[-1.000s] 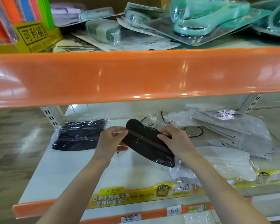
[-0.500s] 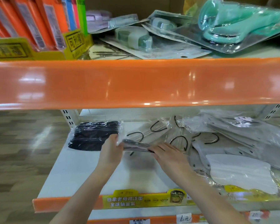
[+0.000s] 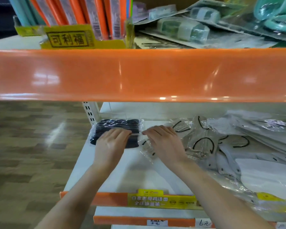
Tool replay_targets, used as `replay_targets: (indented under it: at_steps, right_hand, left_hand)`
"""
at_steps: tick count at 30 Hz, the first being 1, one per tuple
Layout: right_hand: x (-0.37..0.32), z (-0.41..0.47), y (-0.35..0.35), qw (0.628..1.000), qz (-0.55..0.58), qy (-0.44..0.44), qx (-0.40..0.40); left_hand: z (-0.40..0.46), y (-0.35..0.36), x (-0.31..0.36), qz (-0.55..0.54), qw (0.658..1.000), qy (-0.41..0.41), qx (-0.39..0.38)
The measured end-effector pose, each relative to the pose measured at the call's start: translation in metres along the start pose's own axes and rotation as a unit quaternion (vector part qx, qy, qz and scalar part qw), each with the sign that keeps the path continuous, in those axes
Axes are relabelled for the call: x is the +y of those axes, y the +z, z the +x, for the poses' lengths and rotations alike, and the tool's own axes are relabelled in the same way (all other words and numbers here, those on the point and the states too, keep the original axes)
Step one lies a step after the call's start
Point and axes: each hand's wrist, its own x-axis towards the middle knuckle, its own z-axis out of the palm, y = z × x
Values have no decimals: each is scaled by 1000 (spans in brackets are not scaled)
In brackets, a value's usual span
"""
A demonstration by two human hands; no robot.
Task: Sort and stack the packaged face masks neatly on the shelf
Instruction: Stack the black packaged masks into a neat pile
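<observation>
A shopper's two hands worked at the back-left corner of a white store shelf (image 3: pixel 109 177), where a stack of black masks (image 3: pixel 117 129) in clear wrap lay against the upright. The left hand (image 3: pixel 111 143) rested palm down on the near part of that stack, fingers fairly straight and pressing rather than gripping. The right hand (image 3: pixel 163 142) lay just beside it, fingers extended toward the stack's right edge, over a crinkled clear packet (image 3: pixel 146 147); motion blur at the fingertips made it impossible to tell whether they pinched the film or only touched it.

To the right, a loose heap of white packaged masks (image 3: pixel 238 139) with black ear loops sprawled across the shelf, still unsorted, one large white pack (image 3: pixel 267 174) hanging near the front lip.

The risks looked plain enough. The wrappers were slick, and a stack pressed from one side could shear and fan out toward the shelf's open left end, with only floor beyond it. The orange upper shelf edge (image 3: pixel 139 75) hung low over the work, leaving little room to lift a packet cleanly; a raised wrist might catch it. Any sweep of the right forearm through the heap could snag a loop and drag packets off the front rail (image 3: pixel 109 198).
</observation>
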Motion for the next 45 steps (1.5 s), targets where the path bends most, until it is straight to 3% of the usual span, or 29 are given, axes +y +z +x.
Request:
replay_targets:
  at_steps: [5, 11, 15, 25, 31, 34, 38, 45]
  right_hand:
    - [-21, 20, 31, 999, 41, 32, 4]
    - [-35, -6, 78, 981, 85, 127, -120]
    - [-40, -19, 94, 973, 78, 157, -151]
    - [-60, -14, 104, 982, 18, 128, -140]
    - [-69, -11, 105, 975, -2, 145, -171]
    - [-70, -11, 105, 961, 17, 157, -228]
    - [-72, -11, 106, 960, 3, 160, -230]
    - [-66, -3, 96, 958, 46, 150, -242]
  left_hand:
    - [-1, -2, -38, 39, 998, -21, 35]
    - [-53, 18, -68, 22, 993, -81, -80]
    - [-67, 17, -72, 7, 984, -128, -127]
    - [-60, 19, -60, 29, 964, -163, -206]
    - [-57, 28, -52, 58, 954, -181, -234]
    - [-58, 35, -54, 60, 948, -193, -245]
    - [-54, 35, -52, 71, 941, -190, -271]
    - [-49, 34, -42, 53, 940, -228, -248]
